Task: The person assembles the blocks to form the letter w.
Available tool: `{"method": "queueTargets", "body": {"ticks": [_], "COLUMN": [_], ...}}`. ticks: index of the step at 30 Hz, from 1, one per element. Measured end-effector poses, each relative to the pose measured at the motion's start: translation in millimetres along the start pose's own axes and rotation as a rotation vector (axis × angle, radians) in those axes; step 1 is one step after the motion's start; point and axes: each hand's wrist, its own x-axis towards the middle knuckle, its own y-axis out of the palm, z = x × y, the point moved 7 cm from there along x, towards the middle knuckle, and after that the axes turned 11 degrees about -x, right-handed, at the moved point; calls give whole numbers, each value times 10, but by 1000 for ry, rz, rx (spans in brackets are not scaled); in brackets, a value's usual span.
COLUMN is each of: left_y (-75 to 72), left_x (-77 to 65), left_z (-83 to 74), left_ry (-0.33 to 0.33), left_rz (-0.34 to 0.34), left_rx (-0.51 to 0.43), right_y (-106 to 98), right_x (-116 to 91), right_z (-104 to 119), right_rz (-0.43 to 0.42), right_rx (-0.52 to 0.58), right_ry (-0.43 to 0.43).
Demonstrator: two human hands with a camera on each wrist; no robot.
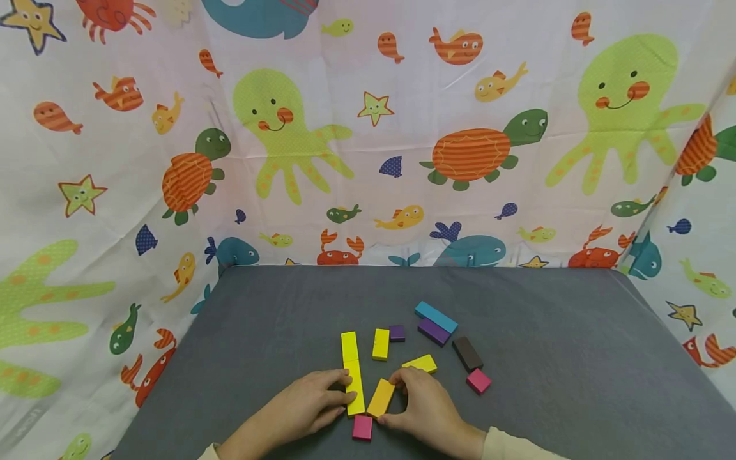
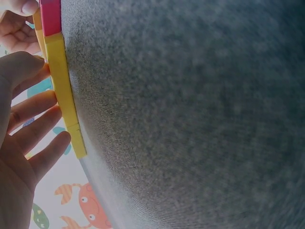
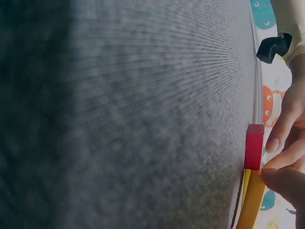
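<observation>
Two yellow blocks lie end to end, a far one point(image 1: 349, 346) and a near one point(image 1: 356, 390). My left hand point(image 1: 307, 402) rests along their left side, its extended fingers touching the near one; the left wrist view shows these fingertips point(image 2: 50, 98) against the block's side. With thumb and finger, my right hand point(image 1: 428, 409) pinches an orange block point(image 1: 381, 398), which slants beside the near yellow block. A pink block point(image 1: 362, 428) sits at the near end of the yellow pair; it also shows as a pink block point(image 3: 254, 147) in the right wrist view.
Beyond the right hand lie a yellow block point(image 1: 422, 363), a dark brown block point(image 1: 467, 354) and another pink block point(image 1: 478, 381). Farther back are a yellow block point(image 1: 381, 345), a small purple one point(image 1: 397, 333), a longer purple one point(image 1: 434, 332) and a blue one point(image 1: 436, 317) on the grey table point(image 1: 276, 319).
</observation>
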Motion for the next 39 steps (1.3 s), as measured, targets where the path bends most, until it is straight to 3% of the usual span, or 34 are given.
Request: {"method": "queueTargets", "body": {"ticks": [39], "left_y": [9], "left_x": [13], "left_z": [46], "left_ry": [-54], "left_rz": [24], "left_rx": [-42], "right_y": [63], "right_x": [58], "right_z": [14], "right_rz": [31], "right_rx": [-53], "right_ry": [-29]}}
